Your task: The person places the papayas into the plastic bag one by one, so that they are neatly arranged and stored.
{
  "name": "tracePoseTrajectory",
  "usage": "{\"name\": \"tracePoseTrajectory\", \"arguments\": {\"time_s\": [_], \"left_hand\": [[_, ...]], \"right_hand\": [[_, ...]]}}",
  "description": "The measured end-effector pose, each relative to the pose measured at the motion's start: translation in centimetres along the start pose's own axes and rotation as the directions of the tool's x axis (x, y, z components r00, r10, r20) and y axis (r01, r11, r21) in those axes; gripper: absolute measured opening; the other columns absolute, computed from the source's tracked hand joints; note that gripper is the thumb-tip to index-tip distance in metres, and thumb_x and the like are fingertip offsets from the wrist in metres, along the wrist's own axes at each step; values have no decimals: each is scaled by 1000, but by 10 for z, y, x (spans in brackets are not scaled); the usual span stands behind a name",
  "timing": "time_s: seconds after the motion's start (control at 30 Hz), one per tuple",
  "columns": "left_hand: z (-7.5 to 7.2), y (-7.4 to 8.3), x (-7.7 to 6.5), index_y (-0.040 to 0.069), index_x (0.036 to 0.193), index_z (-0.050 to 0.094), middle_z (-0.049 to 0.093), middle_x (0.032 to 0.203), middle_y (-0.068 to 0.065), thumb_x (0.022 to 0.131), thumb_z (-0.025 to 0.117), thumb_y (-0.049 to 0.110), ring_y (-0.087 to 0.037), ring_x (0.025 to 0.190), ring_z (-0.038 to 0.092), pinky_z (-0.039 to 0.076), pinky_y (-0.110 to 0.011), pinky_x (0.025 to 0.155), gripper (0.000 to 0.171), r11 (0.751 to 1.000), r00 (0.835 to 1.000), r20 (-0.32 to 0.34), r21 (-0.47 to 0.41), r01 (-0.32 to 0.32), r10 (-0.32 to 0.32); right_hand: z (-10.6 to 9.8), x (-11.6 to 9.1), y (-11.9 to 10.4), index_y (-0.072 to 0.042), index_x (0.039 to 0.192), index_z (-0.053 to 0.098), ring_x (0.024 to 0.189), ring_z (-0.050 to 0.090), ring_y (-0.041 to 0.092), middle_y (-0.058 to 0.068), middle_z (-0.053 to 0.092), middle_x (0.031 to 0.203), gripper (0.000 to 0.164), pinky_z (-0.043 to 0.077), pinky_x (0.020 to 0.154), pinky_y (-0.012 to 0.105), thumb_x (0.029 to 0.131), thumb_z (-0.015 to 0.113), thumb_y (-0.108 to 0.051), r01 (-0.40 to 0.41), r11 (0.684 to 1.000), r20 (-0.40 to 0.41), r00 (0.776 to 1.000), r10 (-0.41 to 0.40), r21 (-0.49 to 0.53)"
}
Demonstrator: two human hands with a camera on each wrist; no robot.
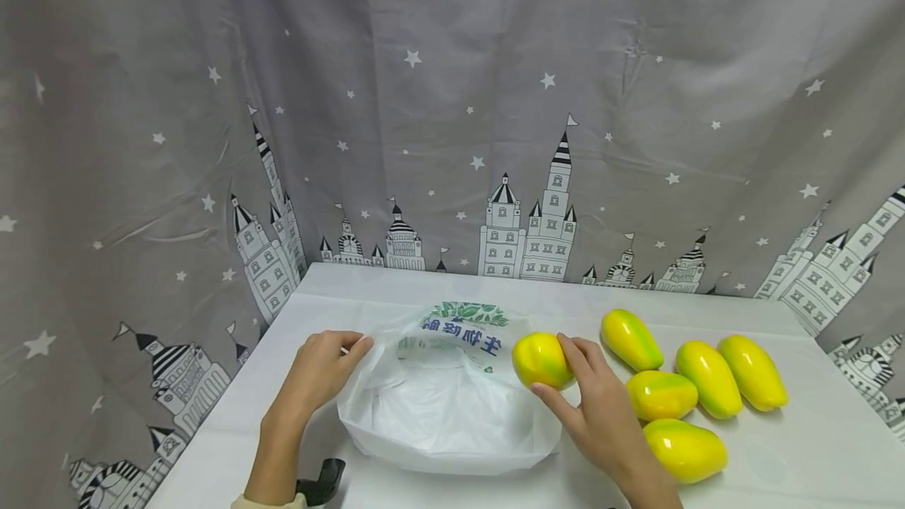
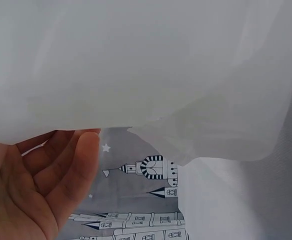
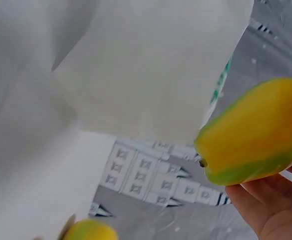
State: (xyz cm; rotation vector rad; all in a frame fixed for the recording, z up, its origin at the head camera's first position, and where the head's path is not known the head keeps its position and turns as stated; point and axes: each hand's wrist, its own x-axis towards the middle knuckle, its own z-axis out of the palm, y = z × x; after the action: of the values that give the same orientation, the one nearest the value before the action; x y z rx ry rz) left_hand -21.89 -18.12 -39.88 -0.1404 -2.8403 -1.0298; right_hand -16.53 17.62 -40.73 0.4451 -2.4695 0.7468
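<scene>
My right hand (image 1: 604, 411) grips a yellow mango (image 1: 540, 360) with green streaks, thumb below and fingers along its far side. In the right wrist view the mango (image 3: 253, 132) lies sideways, its small dark stem end toward the bag. A white plastic bag (image 1: 448, 462) with green leaf print and lettering stands with its mouth spread wide. My left hand (image 1: 325, 371) pinches the bag's left rim between thumb and fingers; the fingertips are partly hidden by the plastic in the left wrist view. The held mango overlaps the bag's right rim in the head view.
Several more mangoes (image 1: 707, 379) lie in a loose group on the white tabletop (image 1: 382, 283), right of the bag. A black curved object (image 1: 322, 482) shows beside the left wrist. A grey curtain (image 1: 452, 100) printed with castles and stars hangs behind the table.
</scene>
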Motion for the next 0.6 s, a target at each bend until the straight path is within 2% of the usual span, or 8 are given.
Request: {"name": "tracePoseTrajectory", "arguments": {"time_s": [0.2, 0.37, 0.6], "left_hand": [[0, 0, 1, -2, 120, 68, 70, 111, -17, 100, 57, 28, -26, 87, 69, 57, -40, 74, 38, 1000, 1000, 8, -14, -5, 5], [1, 0, 1, -2, 120, 68, 70, 112, -17, 101, 57, 28, -26, 89, 69, 57, -41, 76, 37, 1000, 1000, 9, -14, -15, 15], [1, -2, 2, -3, 119, 68, 69, 113, -17, 101, 57, 27, -30, 96, 67, 56, -43, 79, 37, 1000, 1000, 2, 4, -27, 27]], "right_hand": [[4, -3, -17, -5, 136, 55, 111, 61, 22, 8, 58, 128, 67, 52, 91, 39, 85, 77, -42, 45, 998, 29, 999, -46, 35], [12, -7, -23, -5, 136, 55, 119, 58, 25, 10, 58, 134, 67, 48, 97, 42, 83, 79, -38, 120, 991, 17, 993, -121, 54], [18, -8, -33, -5, 137, 54, 121, 56, 22, 8, 57, 135, 69, 47, 99, 41, 80, 83, -32, 195, 977, 6, 980, -197, 83]]}}
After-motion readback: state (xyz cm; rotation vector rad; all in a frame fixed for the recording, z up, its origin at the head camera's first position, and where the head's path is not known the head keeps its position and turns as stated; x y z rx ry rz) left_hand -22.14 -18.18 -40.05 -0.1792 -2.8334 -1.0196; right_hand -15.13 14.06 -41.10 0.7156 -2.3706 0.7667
